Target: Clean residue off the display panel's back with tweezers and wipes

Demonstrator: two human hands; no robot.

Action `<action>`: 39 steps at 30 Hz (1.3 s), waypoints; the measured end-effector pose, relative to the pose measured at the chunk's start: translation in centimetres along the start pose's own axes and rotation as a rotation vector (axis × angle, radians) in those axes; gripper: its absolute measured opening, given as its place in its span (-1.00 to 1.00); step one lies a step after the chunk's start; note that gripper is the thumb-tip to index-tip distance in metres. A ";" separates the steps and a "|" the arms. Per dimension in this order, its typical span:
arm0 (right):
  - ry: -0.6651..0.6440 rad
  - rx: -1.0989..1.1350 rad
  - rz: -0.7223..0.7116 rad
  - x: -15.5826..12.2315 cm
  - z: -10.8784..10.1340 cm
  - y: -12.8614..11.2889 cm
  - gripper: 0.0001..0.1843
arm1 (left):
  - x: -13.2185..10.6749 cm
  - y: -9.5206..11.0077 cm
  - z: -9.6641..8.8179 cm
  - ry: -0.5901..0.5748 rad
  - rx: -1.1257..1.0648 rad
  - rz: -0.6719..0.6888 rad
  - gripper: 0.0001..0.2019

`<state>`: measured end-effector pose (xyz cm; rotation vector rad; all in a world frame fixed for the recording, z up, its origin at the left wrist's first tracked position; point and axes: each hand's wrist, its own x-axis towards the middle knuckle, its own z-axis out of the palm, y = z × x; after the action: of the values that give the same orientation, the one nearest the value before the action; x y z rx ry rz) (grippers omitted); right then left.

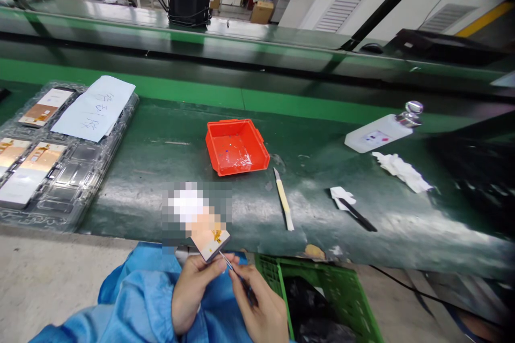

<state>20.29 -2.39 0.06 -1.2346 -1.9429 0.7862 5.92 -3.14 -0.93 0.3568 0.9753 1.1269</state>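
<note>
My left hand (195,286) is closed on the near end of a flat phone display panel (205,233), with the thumb on its edge. Pale copper film and a small orange flex cable show on the panel's upper face; its far part is blurred out by pixel blocks. Between the fingers of my right hand (261,303) is a pair of thin metal tweezers (231,265), the tips touching or very close to the panel's near edge. Both hands are just in front of the bench edge.
An open red bin (237,147) stands mid-bench. Right of it lie a yellow-handled craft knife (285,201), a black tool (358,214), crumpled tissue (402,171) and a white pump bottle (376,133). A clear tray (72,187) holds several panels at left. A green crate (346,289) sits below.
</note>
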 end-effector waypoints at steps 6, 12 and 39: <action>-0.035 0.171 0.242 -0.3 0.0 0.1 -0.86 | 0.0 -0.2 -0.1 0.005 0.022 0.004 -0.68; -0.200 0.680 0.715 0.8 -0.3 0.0 -0.65 | 0.0 -0.1 -0.1 0.008 0.040 0.003 -0.67; -0.333 0.948 0.901 1.5 -0.7 -0.7 -0.59 | -0.3 0.2 0.1 0.052 0.023 -0.044 -0.67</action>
<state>20.00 -1.15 1.37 -1.3287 -0.8400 2.1469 5.87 -3.33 -0.63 0.3242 1.0378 1.0907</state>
